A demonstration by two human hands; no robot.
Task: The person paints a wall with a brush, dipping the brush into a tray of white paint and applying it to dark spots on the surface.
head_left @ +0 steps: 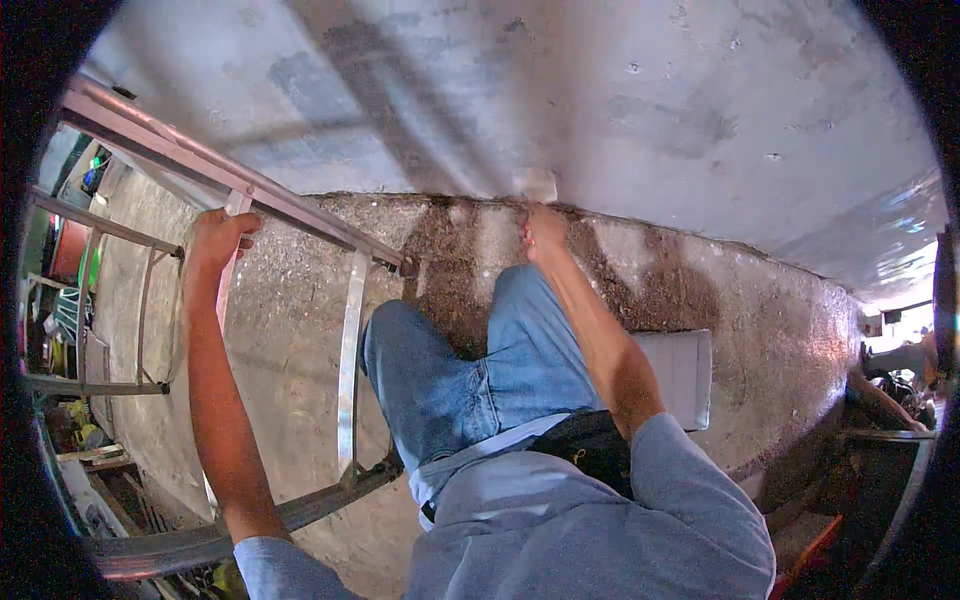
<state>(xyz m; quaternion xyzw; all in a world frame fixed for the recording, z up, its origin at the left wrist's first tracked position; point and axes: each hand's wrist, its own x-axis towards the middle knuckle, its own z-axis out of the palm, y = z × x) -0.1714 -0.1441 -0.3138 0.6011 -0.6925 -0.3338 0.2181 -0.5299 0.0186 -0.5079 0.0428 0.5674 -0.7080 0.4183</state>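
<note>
On the left, my left hand point(220, 238) is wrapped round a rung of a metal ladder point(350, 350). My right hand point(542, 232) reaches forward to the bottom of the pale grey wall point(640, 120). In its closed fingers is a flat, pale, rectangular tool point(536, 184), like a wide brush or scraper. The tool lies against the wall just above the floor line. Its handle is hidden by my fingers, so its exact kind cannot be told. My bent knees are between my arms.
Speckled, stained concrete floor point(770, 310) runs along the wall. A white panelled box or board point(680, 375) lies by my right side. Dark furniture with a metal edge point(885, 435) stands at the far right. Assorted clutter point(75, 310) fills the far left, beyond the ladder.
</note>
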